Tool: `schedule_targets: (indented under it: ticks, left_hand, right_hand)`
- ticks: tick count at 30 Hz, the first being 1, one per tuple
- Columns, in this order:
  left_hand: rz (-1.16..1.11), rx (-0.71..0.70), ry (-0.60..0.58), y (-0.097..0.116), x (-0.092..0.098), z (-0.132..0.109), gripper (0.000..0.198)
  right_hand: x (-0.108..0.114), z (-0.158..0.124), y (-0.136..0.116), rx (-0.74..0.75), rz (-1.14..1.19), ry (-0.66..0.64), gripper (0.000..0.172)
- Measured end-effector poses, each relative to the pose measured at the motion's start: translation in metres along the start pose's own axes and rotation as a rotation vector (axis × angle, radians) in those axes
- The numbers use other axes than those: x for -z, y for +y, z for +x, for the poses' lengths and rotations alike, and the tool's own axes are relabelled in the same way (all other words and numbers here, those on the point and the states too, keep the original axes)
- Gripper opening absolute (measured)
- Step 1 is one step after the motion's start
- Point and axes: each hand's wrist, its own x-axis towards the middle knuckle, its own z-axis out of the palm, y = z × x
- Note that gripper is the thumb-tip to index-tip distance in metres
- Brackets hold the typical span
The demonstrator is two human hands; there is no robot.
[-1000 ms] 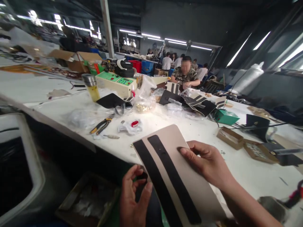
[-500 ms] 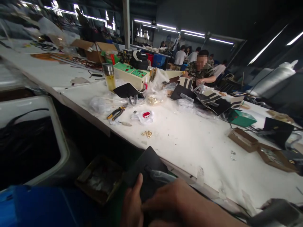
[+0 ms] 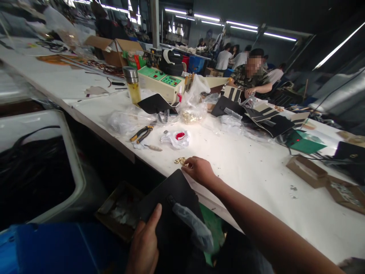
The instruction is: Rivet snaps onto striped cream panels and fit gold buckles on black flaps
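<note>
My left hand (image 3: 145, 239) grips a flat black leather-like panel (image 3: 171, 190) near the bottom of the view, thumb on top of it. A strap wrapped in clear plastic (image 3: 189, 220) is attached to the panel. My right hand (image 3: 199, 170) is over the table edge, its fingers curled together beside a small pile of gold metal rings (image 3: 179, 161). Whatever lies between those fingertips is hidden. Beyond the pile sit a red ring-shaped item on white plastic (image 3: 180, 136), an awl-like tool (image 3: 154, 147) and yellow-and-black pliers (image 3: 142, 134).
A white table (image 3: 245, 167) runs across the view. On it stand a bottle (image 3: 132, 85), a green-and-cream machine (image 3: 162, 83) and small cardboard trays (image 3: 306, 171). A co-worker (image 3: 251, 76) sits across. A white bin (image 3: 68, 152) and a box (image 3: 119, 213) are at left, below the table.
My right hand has left the black panel and reached forward to the gold rings. The left hand still holds the panel, now shifted slightly left. The camera view has turned a little.
</note>
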Motion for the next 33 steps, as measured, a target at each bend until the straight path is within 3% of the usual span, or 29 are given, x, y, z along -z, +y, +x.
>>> schedule_targets:
  ticks: [3, 8, 13, 18, 21, 24, 27, 33]
  left_hand:
    - [-0.011, 0.086, 0.011, 0.006, -0.002, 0.001, 0.033]
    - [-0.029, 0.111, 0.012, 0.011, -0.009, -0.006, 0.029]
    - [-0.011, 0.065, -0.019, 0.016, -0.018, -0.017, 0.026]
    - [0.034, -0.02, -0.114, 0.013, -0.026, -0.026, 0.036]
    - [0.261, -0.155, -0.179, 0.01, -0.034, -0.034, 0.041]
    - [0.445, -0.237, -0.303, 0.01, -0.049, -0.051, 0.042]
    - [0.507, -0.321, -0.439, 0.004, -0.067, -0.072, 0.048]
    - [0.628, -0.339, -0.52, -0.022, -0.089, -0.1, 0.064]
  right_hand:
    - [-0.003, -0.001, -0.003, -0.045, -0.033, 0.012, 0.016]
    - [0.0, 0.002, 0.002, -0.056, -0.01, 0.015, 0.012]
    - [0.024, -0.013, 0.011, -0.074, 0.142, 0.026, 0.018]
    - [0.068, -0.082, -0.002, -0.211, 0.812, 0.225, 0.033]
    - [0.085, -0.136, -0.02, -0.211, 1.026, 0.209, 0.037]
    - [0.089, -0.179, -0.031, -0.143, 1.013, 0.182, 0.026]
    - [0.085, -0.204, -0.028, -0.046, 0.853, 0.34, 0.014]
    - [0.079, -0.242, -0.004, -0.054, 0.703, 0.545, 0.007]
